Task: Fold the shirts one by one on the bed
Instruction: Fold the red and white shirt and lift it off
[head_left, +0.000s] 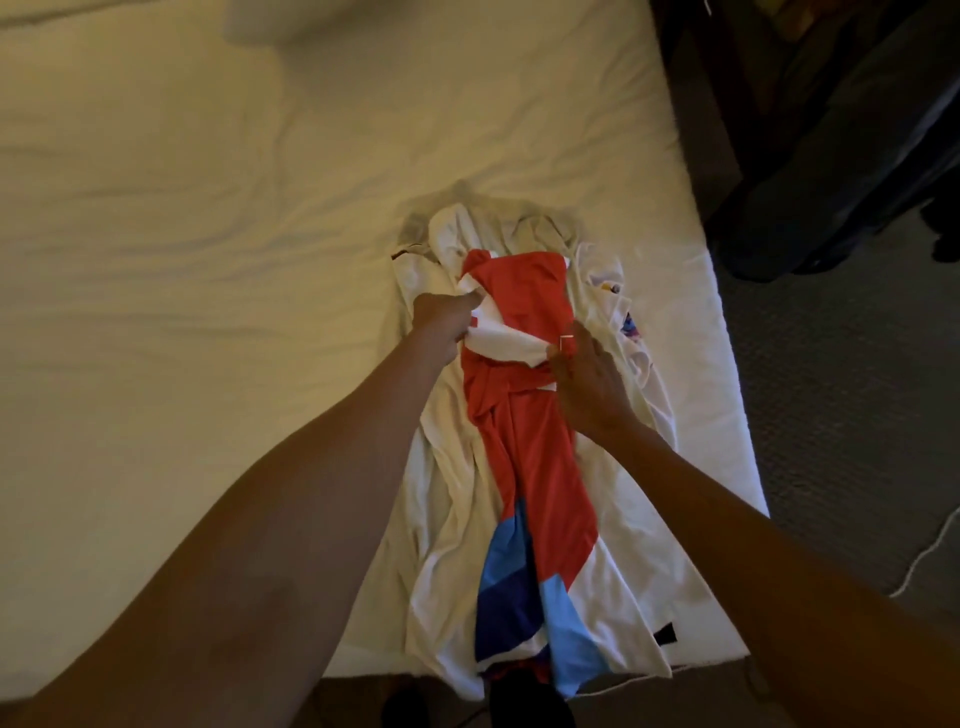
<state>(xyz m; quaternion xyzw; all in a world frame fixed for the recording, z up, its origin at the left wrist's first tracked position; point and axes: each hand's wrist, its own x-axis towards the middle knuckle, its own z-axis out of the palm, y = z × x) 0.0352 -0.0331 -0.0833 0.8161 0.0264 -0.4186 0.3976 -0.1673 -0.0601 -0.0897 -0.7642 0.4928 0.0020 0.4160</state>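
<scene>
- Red shirt with blue and white panels lies bunched lengthwise on top of a white shirt, near the right edge of the bed; its hem hangs over the near edge.
- Left hand: fingers closed on the bunched white-and-red cloth at the shirt's upper left.
- Right hand: fingers curled over the upper right side of the same shirt; grip looks closed, pinch itself hidden.
- Step, as judged: taking hold of the top shirt to lift or spread it; no fold made yet.
- Next move calls for freeing it from the white shirt beneath, then laying it flat on the bare sheet to the left.
- Possible snag: lower shirt drags along.
- Dark furniture and a white cable on the floor to the right, clear of the work.
</scene>
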